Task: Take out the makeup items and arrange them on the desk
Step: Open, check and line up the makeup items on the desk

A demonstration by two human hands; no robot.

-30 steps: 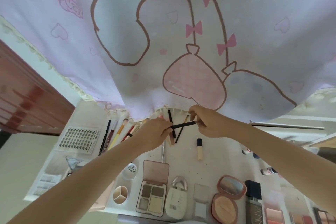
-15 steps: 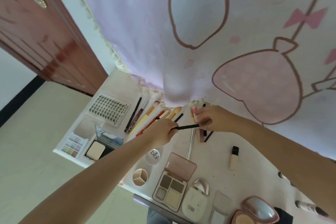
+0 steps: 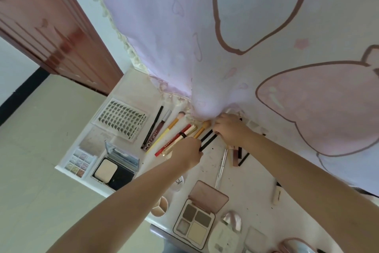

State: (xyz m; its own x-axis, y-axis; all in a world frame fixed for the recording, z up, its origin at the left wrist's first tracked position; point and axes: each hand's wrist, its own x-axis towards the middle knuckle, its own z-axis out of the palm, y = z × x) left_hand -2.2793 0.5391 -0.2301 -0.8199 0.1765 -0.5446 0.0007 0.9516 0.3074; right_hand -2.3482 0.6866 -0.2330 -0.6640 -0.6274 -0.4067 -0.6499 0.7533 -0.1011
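A thin black makeup pencil (image 3: 208, 142) lies slanted low over the white desk (image 3: 244, 179), held at both ends. My left hand (image 3: 187, 153) pinches its near end and my right hand (image 3: 230, 128) grips its far end, just under the hanging pink curtain. Right beside it to the left lies a row of pencils and brushes (image 3: 170, 133), with a second black pencil (image 3: 206, 135) close alongside.
A lash tray (image 3: 123, 120), a glitter palette (image 3: 81, 162) and an open powder compact (image 3: 114, 170) sit at the desk's left end. An eyeshadow palette (image 3: 199, 214), a silver pen (image 3: 221, 168), more sticks (image 3: 238, 154) and a concealer tube (image 3: 276, 193) lie nearer me. The curtain (image 3: 246, 37) overhangs the far edge.
Both hands carried the black pencil left and down toward the row of pencils, turning it from level to slanted. My view swung left, showing the desk's left end.
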